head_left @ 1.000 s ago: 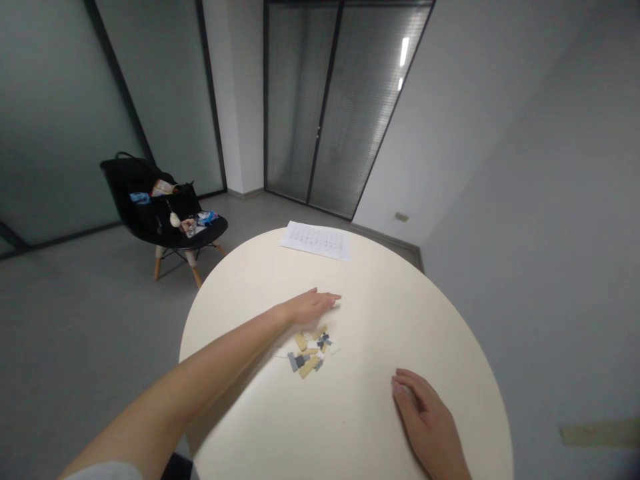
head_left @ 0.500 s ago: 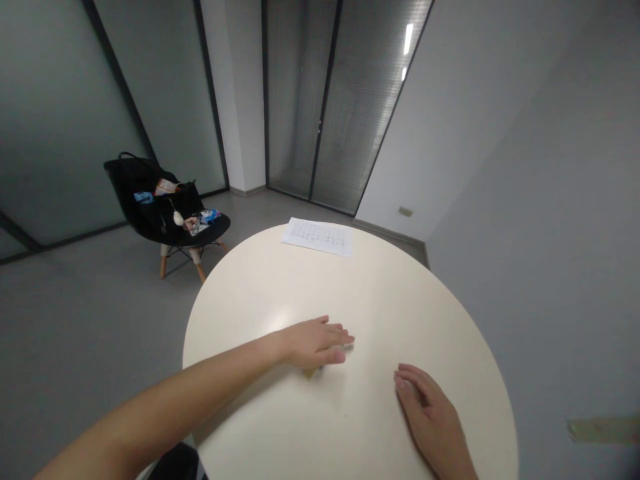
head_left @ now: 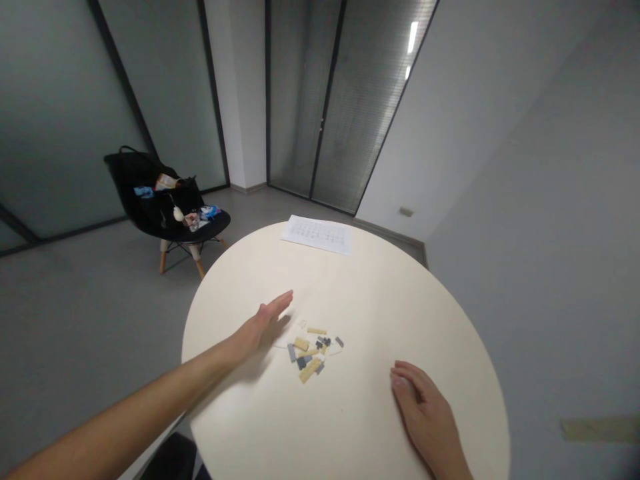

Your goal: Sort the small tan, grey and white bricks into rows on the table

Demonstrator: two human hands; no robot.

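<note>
A small loose pile of building bricks (head_left: 310,352) in tan, grey, dark grey and white lies on the white round table (head_left: 380,300). Just left of the pile is my left hand (head_left: 263,327), turned on edge with its fingers stretched out, holding nothing. It is apart from the coloured bricks; a pale flat piece near its palm is hard to make out. To the right of the bricks, my right hand (head_left: 427,410) rests on the tabletop. Its fingers curve loosely, a gap shows beside the thumb, and I see nothing in it.
A printed sheet of paper (head_left: 317,235) lies at the table's far edge. Beyond the table on the left stands a black chair (head_left: 133,200) with a bag and several small packets on it. Grey walls and glass panels surround the space.
My left hand has moved left off the bricks and turned from palm down to on edge, uncovering the pile. My right hand stays almost in place.
</note>
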